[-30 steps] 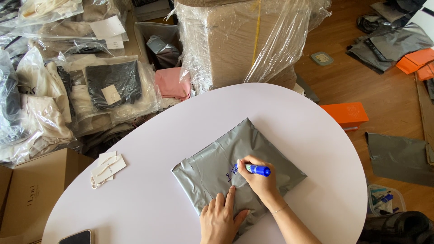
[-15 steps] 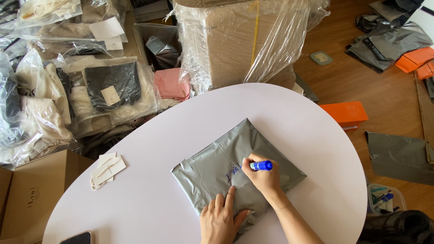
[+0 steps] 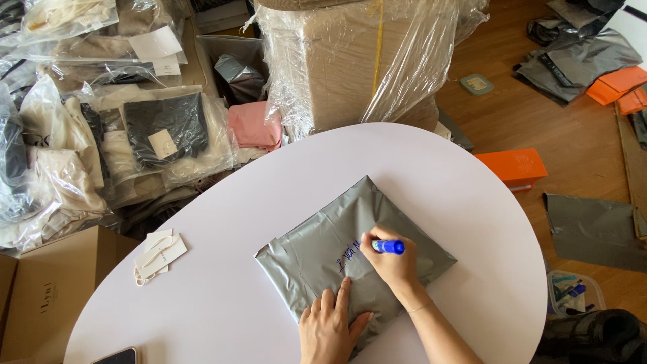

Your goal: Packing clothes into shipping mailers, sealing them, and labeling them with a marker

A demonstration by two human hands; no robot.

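Observation:
A grey plastic mailer bag (image 3: 317, 253) lies sealed on the white oval table (image 3: 411, 168), turned like a diamond. My right hand (image 3: 387, 264) grips a blue marker (image 3: 389, 247) with its tip on the bag, where a line of blue handwriting (image 3: 348, 257) runs. My left hand (image 3: 330, 330) rests flat on the bag's near corner, fingers spread, pressing it down.
White paper tags with string (image 3: 157, 255) lie at the table's left. A phone (image 3: 114, 356) sits at the near left edge. Bagged clothes (image 3: 162, 131), a wrapped cardboard box (image 3: 350, 61), an orange box (image 3: 513, 166) and grey mailers (image 3: 593, 229) crowd the wooden floor.
My right hand has shifted slightly rightward along the bag with the marker, and the blue writing has grown longer. The left hand has stayed pressed on the bag.

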